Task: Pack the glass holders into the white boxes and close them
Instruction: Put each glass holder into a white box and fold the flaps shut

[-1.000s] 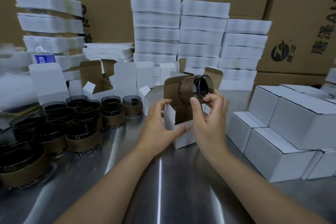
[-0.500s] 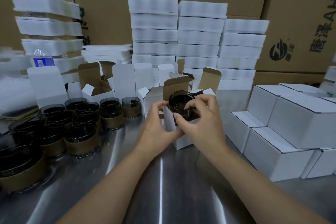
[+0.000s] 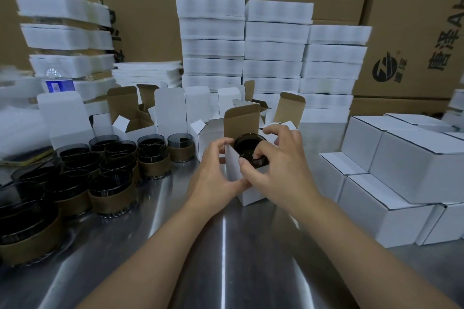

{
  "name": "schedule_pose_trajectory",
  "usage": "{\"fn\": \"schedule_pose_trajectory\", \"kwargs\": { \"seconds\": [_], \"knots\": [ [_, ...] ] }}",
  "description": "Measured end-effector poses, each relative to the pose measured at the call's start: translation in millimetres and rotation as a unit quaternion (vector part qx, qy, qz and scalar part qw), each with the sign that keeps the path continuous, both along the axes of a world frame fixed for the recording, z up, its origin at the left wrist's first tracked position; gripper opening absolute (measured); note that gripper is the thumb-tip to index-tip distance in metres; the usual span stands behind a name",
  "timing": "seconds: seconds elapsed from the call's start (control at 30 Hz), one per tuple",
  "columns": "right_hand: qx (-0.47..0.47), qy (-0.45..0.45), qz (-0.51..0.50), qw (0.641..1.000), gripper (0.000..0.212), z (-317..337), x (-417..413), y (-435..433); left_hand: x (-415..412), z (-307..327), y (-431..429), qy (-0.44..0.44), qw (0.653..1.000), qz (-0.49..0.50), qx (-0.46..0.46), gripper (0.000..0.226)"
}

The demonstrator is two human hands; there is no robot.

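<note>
On the steel tabletop, an open white box stands upright. The left hand grips its left wall; the right hand pinches a glass holder partly sunk in its mouth. This looks like the insertion step; next, seat the holder fully, then fold the raised flap down.

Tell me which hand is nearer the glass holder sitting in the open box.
Right. The right hand pinches the glass holder at its near rim, from the right side. The left hand grips the white box by its left wall, beside the holder but not touching it.
</note>
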State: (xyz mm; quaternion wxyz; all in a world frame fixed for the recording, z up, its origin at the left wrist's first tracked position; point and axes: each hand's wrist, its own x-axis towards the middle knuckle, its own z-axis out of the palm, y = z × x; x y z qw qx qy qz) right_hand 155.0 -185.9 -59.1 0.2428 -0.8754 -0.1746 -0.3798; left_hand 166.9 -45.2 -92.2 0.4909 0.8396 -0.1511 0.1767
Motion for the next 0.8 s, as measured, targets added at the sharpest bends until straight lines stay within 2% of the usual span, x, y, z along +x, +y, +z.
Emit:
{"fn": "schedule_pose_trajectory", "kwargs": {
  "seconds": [0.1,0.17,0.3,0.4,0.5,0.6,0.73,0.8],
  "knots": [
    [-0.058,0.025,-0.029,0.998,0.045,-1,1,-1,5,-4,3,0.002,1.0,0.001,0.007,0.075],
    [-0.067,0.056,-0.028,0.996,0.046,-4,3,-3,4,-3,2,0.001,1.0,0.0,0.01,0.075],
    [-0.016,0.08,-0.009,0.997,0.042,-4,5,-3,5,-2,4,0.001,1.0,-0.002,0.011,0.074],
    [0.115,0.065,0.034,0.991,0.036,-3,3,-1,5,-2,6,-0.001,1.0,-0.006,0.012,0.074],
    [0.291,0.058,0.057,0.953,0.018,2,3,-2,5,-2,7,0.009,0.999,-0.03,-0.014,0.073],
    [0.404,0.118,0.037,0.907,0.015,4,11,-9,5,-1,6,0.022,0.999,-0.044,-0.021,0.069],
    [0.461,0.258,0.02,0.849,0.008,1,20,-12,7,-2,7,0.021,0.998,-0.056,-0.032,0.058],
    [0.463,0.318,0.023,0.827,0.021,1,22,-11,5,-1,6,0.022,0.997,-0.063,-0.029,0.051]
  ]
}}
